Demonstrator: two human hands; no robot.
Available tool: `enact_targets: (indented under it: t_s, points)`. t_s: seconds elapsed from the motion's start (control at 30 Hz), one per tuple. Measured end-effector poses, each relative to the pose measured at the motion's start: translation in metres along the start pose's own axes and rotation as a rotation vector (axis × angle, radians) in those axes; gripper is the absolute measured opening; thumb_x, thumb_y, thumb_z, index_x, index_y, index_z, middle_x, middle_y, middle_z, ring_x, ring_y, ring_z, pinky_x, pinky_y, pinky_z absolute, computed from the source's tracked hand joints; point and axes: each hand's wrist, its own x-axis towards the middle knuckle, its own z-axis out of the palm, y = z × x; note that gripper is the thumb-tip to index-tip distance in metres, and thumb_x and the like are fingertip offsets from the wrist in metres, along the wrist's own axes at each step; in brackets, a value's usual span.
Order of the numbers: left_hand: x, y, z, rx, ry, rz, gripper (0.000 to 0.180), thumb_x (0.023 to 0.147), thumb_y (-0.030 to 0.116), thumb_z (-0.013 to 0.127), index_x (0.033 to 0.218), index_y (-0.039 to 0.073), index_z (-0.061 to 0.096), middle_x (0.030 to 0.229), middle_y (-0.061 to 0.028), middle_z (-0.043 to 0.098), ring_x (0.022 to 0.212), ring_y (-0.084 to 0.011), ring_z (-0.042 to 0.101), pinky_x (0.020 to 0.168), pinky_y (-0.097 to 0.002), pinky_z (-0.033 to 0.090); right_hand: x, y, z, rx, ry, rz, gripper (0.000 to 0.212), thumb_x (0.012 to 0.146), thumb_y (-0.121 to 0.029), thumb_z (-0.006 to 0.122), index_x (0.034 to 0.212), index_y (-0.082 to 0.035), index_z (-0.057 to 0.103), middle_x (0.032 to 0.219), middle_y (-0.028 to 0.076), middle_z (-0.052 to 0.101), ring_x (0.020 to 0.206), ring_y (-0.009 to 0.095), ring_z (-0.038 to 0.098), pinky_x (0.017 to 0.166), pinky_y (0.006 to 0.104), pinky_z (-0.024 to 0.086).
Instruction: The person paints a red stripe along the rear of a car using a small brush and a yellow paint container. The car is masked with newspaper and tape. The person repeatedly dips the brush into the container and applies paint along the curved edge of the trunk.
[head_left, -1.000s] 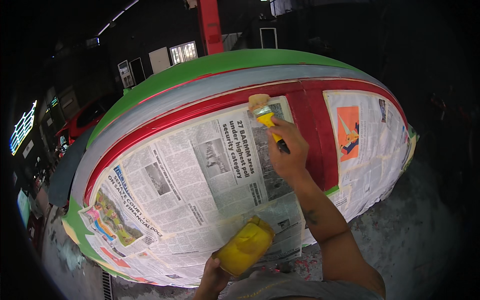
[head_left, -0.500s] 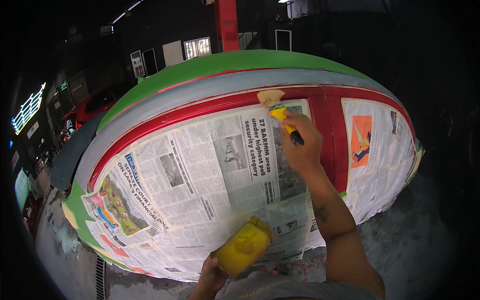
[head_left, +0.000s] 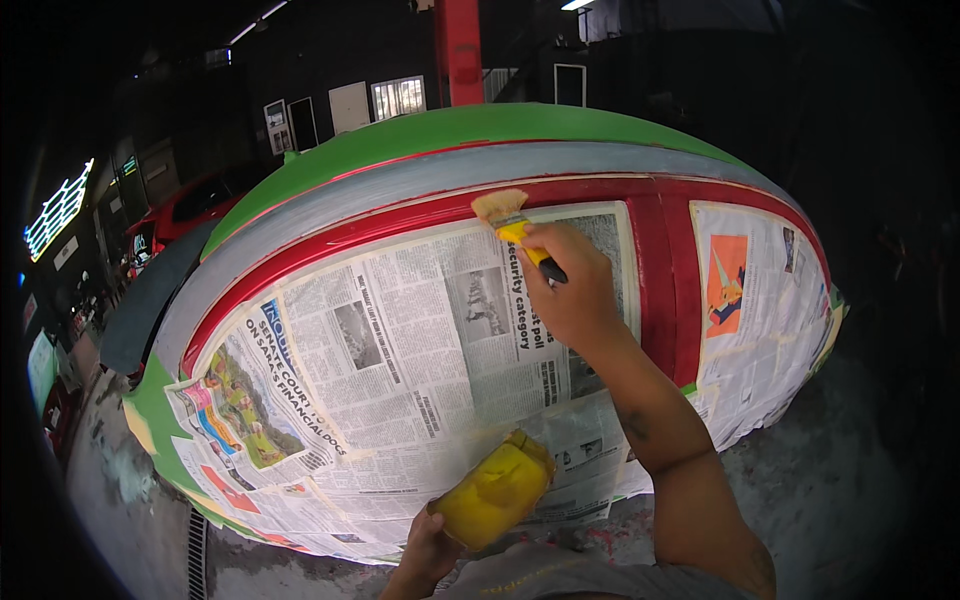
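Observation:
A paintbrush [head_left: 511,231] with pale bristles and a yellow-and-black handle is in my right hand [head_left: 575,285], whose fingers are closed round the handle. Its bristles meet the dark red frame [head_left: 420,217] above a car window covered in newspaper [head_left: 420,330]. Low in the view, my left hand [head_left: 430,547] grips a yellow tub [head_left: 497,493] by its near left edge, in front of the newspaper. The tub looks tilted, and I cannot make out its contents clearly.
Above the red frame run a grey band [head_left: 400,172] and the green roof [head_left: 480,121]. Another papered window [head_left: 770,320] lies right of the red pillar [head_left: 655,290]. A red car [head_left: 185,215] stands far left. A floor drain [head_left: 198,550] shows below; a red post [head_left: 460,55] rises behind.
My right hand has carried the brush to the left along the red frame. The left hand still holds the tub in nearly the same place, and the view has shifted slightly.

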Motion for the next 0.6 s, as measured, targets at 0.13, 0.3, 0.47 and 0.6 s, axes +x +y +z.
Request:
enact_targets:
  t_s: [0.13, 0.3, 0.47, 0.6]
  points:
    - [-0.002, 0.003, -0.004, 0.009, 0.033, 0.042, 0.095, 0.097, 0.052, 0.081, 0.161, -0.008, 0.047, 0.15, -0.0182, 0.065, 0.132, -0.0287, 0.068, 0.109, -0.0433, 0.058, -0.012, 0.012, -0.03, -0.069, 0.166, 0.008, 0.022, 0.093, 0.007, 0.081, 0.111, 0.002, 0.07, 0.119, 0.02, 0.08, 0.107, 0.033, 0.081, 0.093, 0.0396, 0.064]
    - [-0.002, 0.005, -0.003, 0.019, 0.028, 0.045, 0.092, 0.097, 0.053, 0.08, 0.159, -0.008, 0.049, 0.148, -0.0172, 0.066, 0.132, -0.028, 0.068, 0.109, -0.0428, 0.057, -0.031, 0.014, -0.026, -0.004, 0.177, 0.011, 0.022, 0.092, 0.007, 0.083, 0.11, 0.001, 0.071, 0.12, 0.02, 0.08, 0.109, 0.032, 0.081, 0.094, 0.0398, 0.064]
    - [0.004, 0.006, 0.004, 0.059, 0.047, 0.043, 0.094, 0.098, 0.052, 0.08, 0.16, -0.009, 0.047, 0.15, -0.0175, 0.065, 0.134, -0.0288, 0.067, 0.113, -0.0434, 0.055, -0.034, 0.024, -0.003, -0.058, 0.072, -0.076, 0.023, 0.091, 0.007, 0.084, 0.11, 0.0, 0.073, 0.119, 0.022, 0.08, 0.107, 0.038, 0.08, 0.094, 0.0408, 0.064]
    - [0.003, 0.006, 0.007, 0.037, 0.02, 0.063, 0.096, 0.098, 0.053, 0.081, 0.162, -0.01, 0.045, 0.154, -0.0188, 0.063, 0.138, -0.0297, 0.065, 0.116, -0.0445, 0.053, -0.035, 0.033, -0.022, -0.141, 0.246, -0.002, 0.023, 0.09, 0.007, 0.084, 0.109, 0.0, 0.073, 0.119, 0.021, 0.08, 0.109, 0.037, 0.08, 0.094, 0.0414, 0.064]
